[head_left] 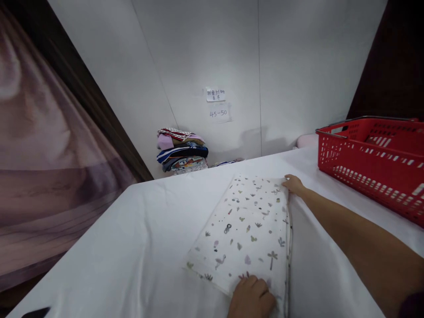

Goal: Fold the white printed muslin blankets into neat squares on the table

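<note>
A folded white cloth (pixel 245 221) printed with small flamingos, palms and leaves lies on the white-covered table. Its layers show along the right side. At the near edge my left hand (pixel 252 297) is closed on the cloth, knuckles up and fingers curled. My right hand (pixel 294 183), arm stretched forward, pinches the far right corner; its fingertips are partly hidden.
A red plastic basket (pixel 371 163) stands on the table at the right. Beyond the far edge rises a stack of folded fabrics (pixel 182 150), below handwritten paper signs (pixel 218 112) on the wall. A pinkish curtain (pixel 49 154) hangs at the left.
</note>
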`<state>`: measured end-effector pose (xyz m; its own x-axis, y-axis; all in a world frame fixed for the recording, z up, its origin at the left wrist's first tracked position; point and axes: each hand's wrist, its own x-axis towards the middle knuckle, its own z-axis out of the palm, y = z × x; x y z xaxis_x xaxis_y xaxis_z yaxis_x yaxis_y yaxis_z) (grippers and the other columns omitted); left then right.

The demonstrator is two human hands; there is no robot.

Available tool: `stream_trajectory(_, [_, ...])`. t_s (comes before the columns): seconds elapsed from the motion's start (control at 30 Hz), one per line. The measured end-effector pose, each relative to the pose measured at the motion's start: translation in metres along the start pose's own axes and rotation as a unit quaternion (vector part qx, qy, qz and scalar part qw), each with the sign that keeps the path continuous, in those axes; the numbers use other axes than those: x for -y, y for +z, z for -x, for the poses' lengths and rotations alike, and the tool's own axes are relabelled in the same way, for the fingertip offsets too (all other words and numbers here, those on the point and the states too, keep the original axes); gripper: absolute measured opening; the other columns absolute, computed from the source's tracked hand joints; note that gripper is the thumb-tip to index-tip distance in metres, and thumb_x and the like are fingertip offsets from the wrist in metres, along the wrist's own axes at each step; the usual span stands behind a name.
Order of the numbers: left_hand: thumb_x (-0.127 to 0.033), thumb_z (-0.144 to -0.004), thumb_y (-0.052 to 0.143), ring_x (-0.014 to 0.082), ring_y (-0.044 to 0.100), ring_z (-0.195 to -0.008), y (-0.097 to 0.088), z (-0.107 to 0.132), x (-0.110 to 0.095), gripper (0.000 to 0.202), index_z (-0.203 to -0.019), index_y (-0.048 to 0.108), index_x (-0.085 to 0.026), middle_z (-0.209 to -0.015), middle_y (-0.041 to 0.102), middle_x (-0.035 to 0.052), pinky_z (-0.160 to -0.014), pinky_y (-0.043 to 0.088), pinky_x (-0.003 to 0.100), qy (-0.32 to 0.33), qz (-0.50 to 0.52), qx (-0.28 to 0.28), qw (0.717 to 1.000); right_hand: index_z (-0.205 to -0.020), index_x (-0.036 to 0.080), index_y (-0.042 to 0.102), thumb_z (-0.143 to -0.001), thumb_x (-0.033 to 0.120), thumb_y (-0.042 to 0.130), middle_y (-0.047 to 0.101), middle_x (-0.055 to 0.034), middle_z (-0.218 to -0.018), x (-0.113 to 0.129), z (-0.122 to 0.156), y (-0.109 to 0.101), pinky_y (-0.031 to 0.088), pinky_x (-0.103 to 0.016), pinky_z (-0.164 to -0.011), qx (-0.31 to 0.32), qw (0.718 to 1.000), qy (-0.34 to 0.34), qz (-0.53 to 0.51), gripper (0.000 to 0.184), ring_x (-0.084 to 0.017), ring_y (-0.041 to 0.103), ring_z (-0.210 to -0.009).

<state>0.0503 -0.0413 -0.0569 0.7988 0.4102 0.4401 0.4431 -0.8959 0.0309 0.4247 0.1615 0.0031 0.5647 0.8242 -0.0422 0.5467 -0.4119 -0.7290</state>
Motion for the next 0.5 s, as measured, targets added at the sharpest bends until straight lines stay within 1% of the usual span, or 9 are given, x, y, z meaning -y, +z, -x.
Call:
stream_trajectory(0.07, [-0.039,-0.08,0.059,0.0131,0.045,-0.066,-0.003,-0.001,-0.001,0.022,-0.073,0.05,-0.02,-0.069,0.051,-0.0008,-0.056,0.025,0.027,0.0,-0.01,0.01,1.0,-0.119,0.012,0.052,-0.071,0.02,0.064,0.063,-0.0096,-0.096,-0.003,0.003,0.0,0.048,-0.026,-0.068,-0.013,1.0,-0.011,0.0,0.051,-0.019,0.059,-0.082])
stream_trajectory(0.13, [-0.035,-0.078,0.061,0.013,0.045,-0.067,-0.006,-0.003,-0.002,0.02,-0.074,0.05,-0.02,-0.07,0.05,-0.0009,-0.056,0.026,0.027,0.008,-0.019,0.015,1.0,-0.121,0.013,0.052,-0.071,0.021,0.063,0.063,-0.008,-0.098,-0.002,0.003,0.003,0.047,-0.025,-0.071,-0.021,0.999,-0.03,-0.006,0.051,-0.018,0.059,-0.085])
stream_trajectory(0.23, [-0.034,-0.076,0.064,0.0134,0.044,-0.066,-0.013,-0.008,-0.004,0.022,-0.072,0.048,-0.019,-0.068,0.049,-0.001,-0.056,0.026,0.028,0.021,-0.028,-0.003,0.999,-0.123,0.016,0.05,-0.072,0.024,0.062,0.063,-0.0064,-0.099,0.003,-0.001,0.007,0.047,-0.025,-0.07,-0.025,0.998,-0.047,-0.014,0.053,-0.017,0.059,-0.084])
stream_trajectory(0.33, [-0.034,-0.076,0.064,0.0139,0.044,-0.065,-0.019,-0.013,-0.006,0.024,-0.072,0.046,-0.019,-0.069,0.05,-0.0013,-0.057,0.027,0.029,0.013,-0.027,-0.015,0.999,-0.116,0.015,0.057,-0.066,0.02,0.066,0.063,-0.0085,-0.101,0.003,-0.007,0.009,0.046,-0.028,-0.077,-0.03,0.999,-0.045,0.004,0.051,-0.022,0.058,-0.092])
stream_trajectory(0.43, [-0.035,-0.076,0.064,0.0145,0.044,-0.067,-0.026,-0.015,-0.01,0.024,-0.074,0.046,-0.019,-0.071,0.051,-0.0015,-0.06,0.029,0.029,0.002,-0.013,0.009,1.0,-0.113,0.013,0.059,-0.066,0.019,0.065,0.062,-0.0116,-0.108,-0.001,-0.012,0.009,0.043,-0.031,-0.085,-0.033,0.998,-0.044,0.028,0.048,-0.025,0.055,-0.101])
stream_trajectory(0.5, [-0.037,-0.076,0.063,0.0151,0.045,-0.068,-0.03,-0.017,-0.012,0.025,-0.074,0.045,-0.019,-0.074,0.053,-0.0014,-0.063,0.03,0.03,-0.006,-0.004,0.03,1.0,-0.116,0.012,0.057,-0.071,0.022,0.062,0.061,-0.0119,-0.11,-0.004,-0.013,0.009,0.042,-0.03,-0.086,-0.027,0.998,-0.051,0.038,0.047,-0.023,0.056,-0.1])
